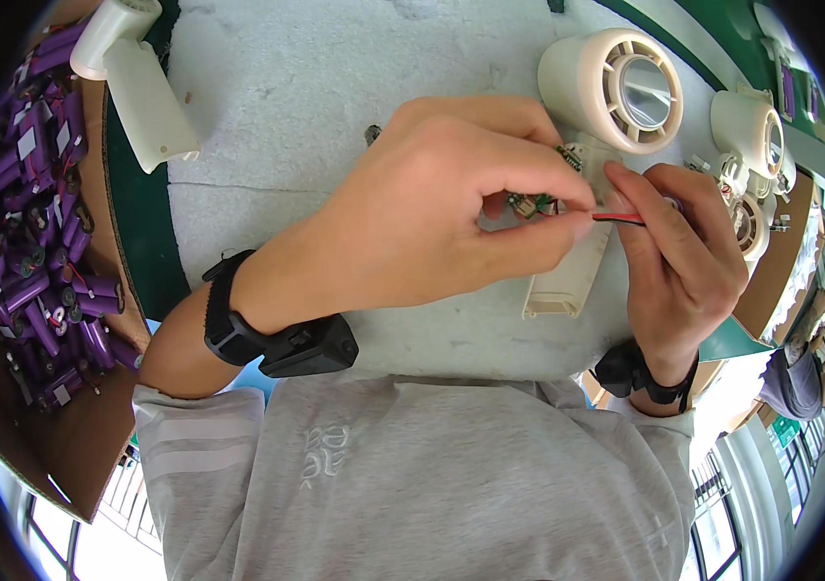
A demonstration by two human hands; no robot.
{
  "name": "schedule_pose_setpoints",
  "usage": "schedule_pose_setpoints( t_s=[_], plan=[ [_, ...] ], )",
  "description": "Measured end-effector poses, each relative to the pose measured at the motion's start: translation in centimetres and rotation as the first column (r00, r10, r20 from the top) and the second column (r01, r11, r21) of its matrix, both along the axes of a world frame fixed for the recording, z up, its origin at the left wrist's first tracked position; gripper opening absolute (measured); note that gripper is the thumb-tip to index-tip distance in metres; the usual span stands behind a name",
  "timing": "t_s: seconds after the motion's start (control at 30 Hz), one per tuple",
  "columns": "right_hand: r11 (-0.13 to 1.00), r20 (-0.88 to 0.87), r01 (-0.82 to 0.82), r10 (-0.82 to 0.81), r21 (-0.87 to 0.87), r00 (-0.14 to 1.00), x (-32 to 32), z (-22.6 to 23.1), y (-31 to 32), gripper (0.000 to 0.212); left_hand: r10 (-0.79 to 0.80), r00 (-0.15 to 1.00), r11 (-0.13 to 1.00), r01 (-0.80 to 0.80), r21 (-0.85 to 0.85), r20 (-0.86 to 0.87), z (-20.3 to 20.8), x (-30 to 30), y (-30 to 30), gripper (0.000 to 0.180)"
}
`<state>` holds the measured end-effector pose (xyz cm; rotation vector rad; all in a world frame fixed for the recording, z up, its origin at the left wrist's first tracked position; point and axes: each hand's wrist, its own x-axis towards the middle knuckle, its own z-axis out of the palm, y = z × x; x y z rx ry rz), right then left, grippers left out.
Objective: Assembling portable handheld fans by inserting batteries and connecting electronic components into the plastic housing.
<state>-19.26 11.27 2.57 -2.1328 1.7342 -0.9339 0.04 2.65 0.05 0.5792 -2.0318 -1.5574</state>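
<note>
Over the middle of the work surface, my left hand [461, 189] pinches a red and black wire pair [618, 219] between thumb and forefinger. A small green circuit board [531, 204] shows within the curl of its fingers. To its right, my right hand [679, 247] is closed on the other end of the wires; a bit of something purple shows between its fingers, too covered to name. Beneath both hands lies a cream plastic handle shell [567, 276], its inside facing up. It runs up to a round cream fan-like head [616, 90] with a slotted ring, and my fingers hide where they meet.
A cardboard box [107, 387] of purple battery cells [39, 208] with wires stands at the left. Another cream housing [141, 97] lies at the upper left. Several more cream housings [747, 131] sit at the right, by a second cardboard box [780, 261]. A person [805, 382] is at the far right.
</note>
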Motion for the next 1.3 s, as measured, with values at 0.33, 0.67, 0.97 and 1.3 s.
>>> schedule_pose_setpoints(
  t_s=[0.33,0.67,0.97,1.3],
  plan=[
    [0.965,0.148,-0.11,0.076,0.237,0.986,-0.1,1.1,0.1,0.014,0.014,0.999,0.955,0.0,0.297,-0.044,-0.2,0.1,-0.1,0.014],
    [0.98,0.175,-0.016,-0.019,0.197,0.984,0.8,0.5,0.2,0.015,0.044,0.998,0.993,-0.039,0.112,-0.044,-0.3,0.0,0.0,0.014],
    [0.973,0.212,0.018,-0.068,0.231,0.975,1.0,0.0,0.4,0.017,0.04,0.999,0.999,-0.039,0.035,-0.022,-0.4,0.0,-0.1,0.019],
    [0.968,0.279,-0.022,-0.05,0.25,0.959,0.0,0.3,0.3,0.022,-0.043,0.991,0.942,0.083,0.324,-0.126,-0.4,0.2,-0.5,0.035]
  ],
)
